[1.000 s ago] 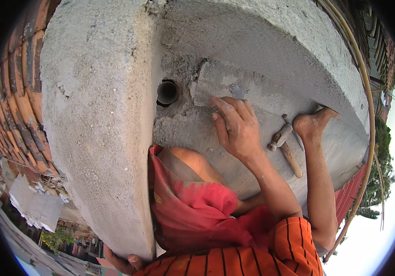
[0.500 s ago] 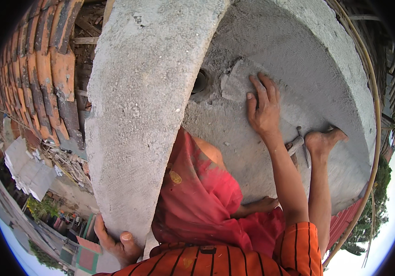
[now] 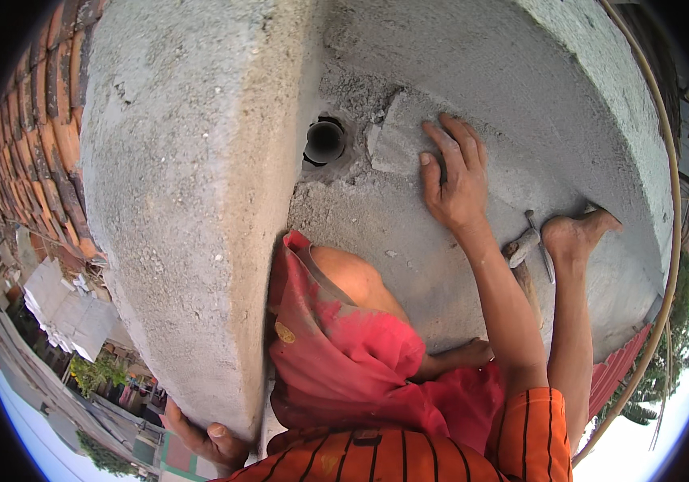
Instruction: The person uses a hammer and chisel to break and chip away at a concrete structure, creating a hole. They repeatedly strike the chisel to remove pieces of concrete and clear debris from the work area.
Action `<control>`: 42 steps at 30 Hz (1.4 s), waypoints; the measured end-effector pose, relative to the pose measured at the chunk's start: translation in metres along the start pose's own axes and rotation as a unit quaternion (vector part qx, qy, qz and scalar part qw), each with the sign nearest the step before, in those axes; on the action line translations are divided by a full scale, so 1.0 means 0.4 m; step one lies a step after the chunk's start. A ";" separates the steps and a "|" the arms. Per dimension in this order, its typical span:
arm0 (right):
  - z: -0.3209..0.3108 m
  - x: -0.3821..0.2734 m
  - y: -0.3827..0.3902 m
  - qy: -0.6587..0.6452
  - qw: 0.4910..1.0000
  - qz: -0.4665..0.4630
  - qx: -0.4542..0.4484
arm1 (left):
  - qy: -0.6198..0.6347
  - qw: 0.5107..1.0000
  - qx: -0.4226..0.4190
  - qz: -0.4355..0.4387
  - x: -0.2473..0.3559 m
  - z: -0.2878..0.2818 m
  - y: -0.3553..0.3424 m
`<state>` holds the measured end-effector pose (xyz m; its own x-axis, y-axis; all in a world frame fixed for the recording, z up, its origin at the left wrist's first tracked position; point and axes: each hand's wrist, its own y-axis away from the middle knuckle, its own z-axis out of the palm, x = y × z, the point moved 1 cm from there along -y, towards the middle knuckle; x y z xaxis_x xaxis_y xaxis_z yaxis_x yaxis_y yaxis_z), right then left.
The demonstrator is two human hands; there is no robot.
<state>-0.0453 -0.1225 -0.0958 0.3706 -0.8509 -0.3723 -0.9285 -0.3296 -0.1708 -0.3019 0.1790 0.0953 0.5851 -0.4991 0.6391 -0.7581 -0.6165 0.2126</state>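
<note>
My right hand (image 3: 458,173) lies with fingers stretched out on a raised, flat grey cement patch (image 3: 397,132). Nothing is held in it. Left of the patch, a round pipe opening (image 3: 325,142) sits in a rough-edged hole at the foot of the concrete wall (image 3: 176,201). My left hand (image 3: 204,438) rests on the near end of that wall, its thumb apart from the fingers; the outer fingertips are partly hidden. Beside my right forearm lie a hammer (image 3: 523,247) with a wooden handle and a thin metal chisel (image 3: 543,249), both untouched by my hands.
My bare foot (image 3: 577,237) is planted right of the tools. A second concrete wall (image 3: 601,104) curves along the right, with a long cane-like pole or pipe (image 3: 666,161) outside it. Clay roof tiles (image 3: 47,128) and a drop to ground level lie beyond the left wall.
The view has shifted, so the left wall sits further left and more of its inner face and the pipe opening shows. Both hands keep about the same places on the concrete.
</note>
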 end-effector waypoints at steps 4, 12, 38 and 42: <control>-0.006 -0.009 -0.002 0.009 1.000 -0.001 0.004 | 0.029 0.999 -0.025 -0.003 -0.012 -0.015 -0.008; -0.011 -0.022 0.000 0.027 0.999 0.013 -0.023 | 0.020 1.000 0.008 -0.014 -0.037 -0.019 0.017; 0.079 -0.257 -0.148 0.158 0.885 -0.192 -0.393 | -0.102 0.992 -0.042 0.054 -0.002 -0.027 -0.002; 0.067 -0.268 -0.186 0.150 0.849 -0.208 -0.461 | -0.056 0.995 -0.055 0.060 0.000 -0.018 -0.011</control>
<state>-0.0151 0.0043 -0.0677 0.7773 -0.6021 -0.1827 -0.3919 -0.6904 0.6081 -0.3007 0.1864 0.0996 0.5122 -0.6334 0.5801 -0.8477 -0.4816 0.2225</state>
